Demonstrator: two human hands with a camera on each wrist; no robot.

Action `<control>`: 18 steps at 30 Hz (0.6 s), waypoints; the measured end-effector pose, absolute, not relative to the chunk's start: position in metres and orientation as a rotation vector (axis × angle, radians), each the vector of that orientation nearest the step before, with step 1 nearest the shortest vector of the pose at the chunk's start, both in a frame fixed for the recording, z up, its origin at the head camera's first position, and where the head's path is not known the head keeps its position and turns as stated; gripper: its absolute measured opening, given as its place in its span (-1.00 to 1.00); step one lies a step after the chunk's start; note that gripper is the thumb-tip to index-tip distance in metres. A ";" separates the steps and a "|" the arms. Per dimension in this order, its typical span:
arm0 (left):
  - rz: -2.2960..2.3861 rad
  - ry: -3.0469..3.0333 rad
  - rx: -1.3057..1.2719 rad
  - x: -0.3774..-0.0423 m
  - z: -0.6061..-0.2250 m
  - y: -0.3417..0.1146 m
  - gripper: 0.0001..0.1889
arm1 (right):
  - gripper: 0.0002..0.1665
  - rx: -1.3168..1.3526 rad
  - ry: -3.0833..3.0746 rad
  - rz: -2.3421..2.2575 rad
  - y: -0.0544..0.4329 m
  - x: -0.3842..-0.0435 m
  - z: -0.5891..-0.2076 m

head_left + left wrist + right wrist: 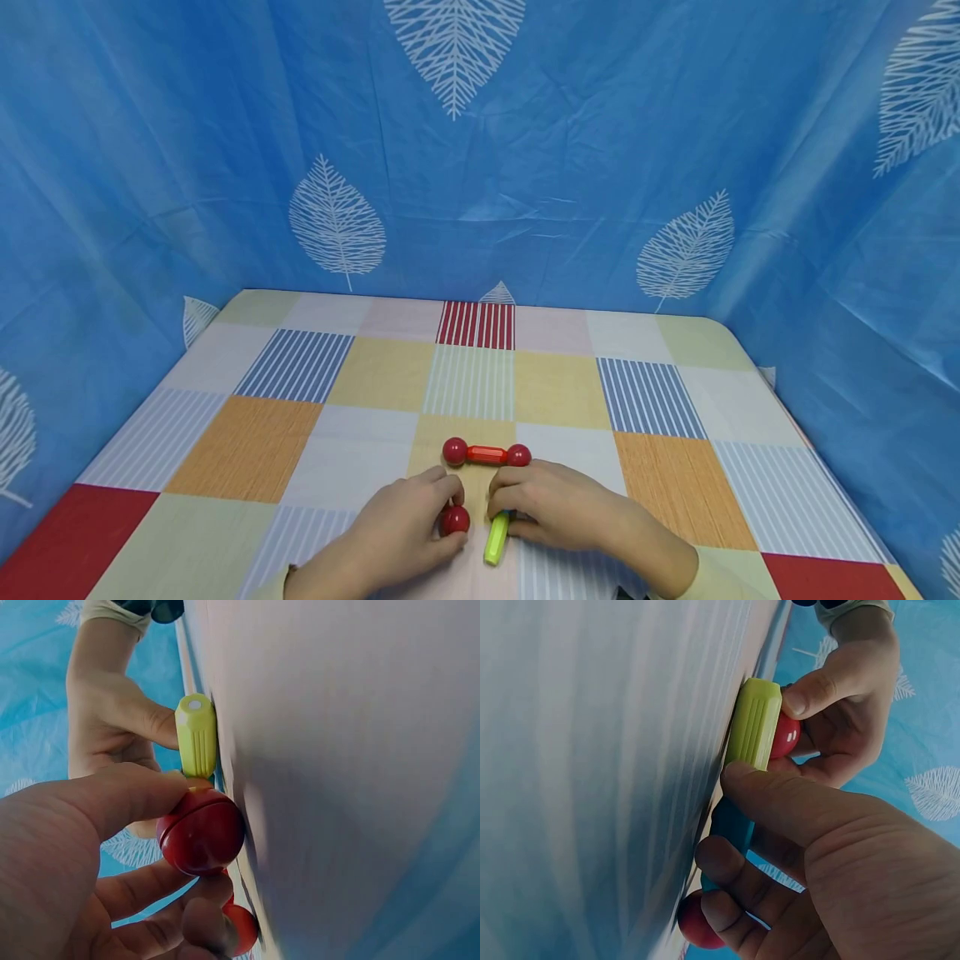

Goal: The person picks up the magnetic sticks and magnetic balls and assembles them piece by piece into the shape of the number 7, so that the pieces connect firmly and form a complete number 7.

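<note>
My left hand (405, 525) pinches a glossy red ball (454, 520) between thumb and fingers, low over the cloth. My right hand (555, 504) holds a blue rod (733, 825), mostly hidden by its fingers in the head view. A yellow-green ridged rod (496, 540) lies end to end with the blue one, the right thumb over where they meet. Beyond both hands, an orange-red rod (487, 455) lies between a red ball (454, 451) at its left end and another red ball (518, 455) at its right, close to the right hand's fingers.
A patchwork-patterned cloth (382, 375) covers the table. Blue curtains with white leaf prints (337, 215) hang behind it and on both sides.
</note>
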State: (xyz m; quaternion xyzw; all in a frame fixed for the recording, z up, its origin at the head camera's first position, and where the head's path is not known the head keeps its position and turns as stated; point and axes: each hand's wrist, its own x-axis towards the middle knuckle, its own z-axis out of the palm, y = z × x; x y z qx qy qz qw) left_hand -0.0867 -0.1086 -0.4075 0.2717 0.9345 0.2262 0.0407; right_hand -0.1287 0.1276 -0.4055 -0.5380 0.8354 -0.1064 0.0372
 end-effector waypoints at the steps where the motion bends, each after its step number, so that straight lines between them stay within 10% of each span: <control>1: 0.694 2.856 0.831 -0.086 -0.407 -0.108 -0.73 | -0.82 -1.653 2.563 -0.323 0.128 -0.129 -0.405; 18: 0.652 2.726 0.917 -0.079 -0.401 -0.103 -0.74 | -0.78 -1.620 2.564 -0.351 0.127 -0.132 -0.401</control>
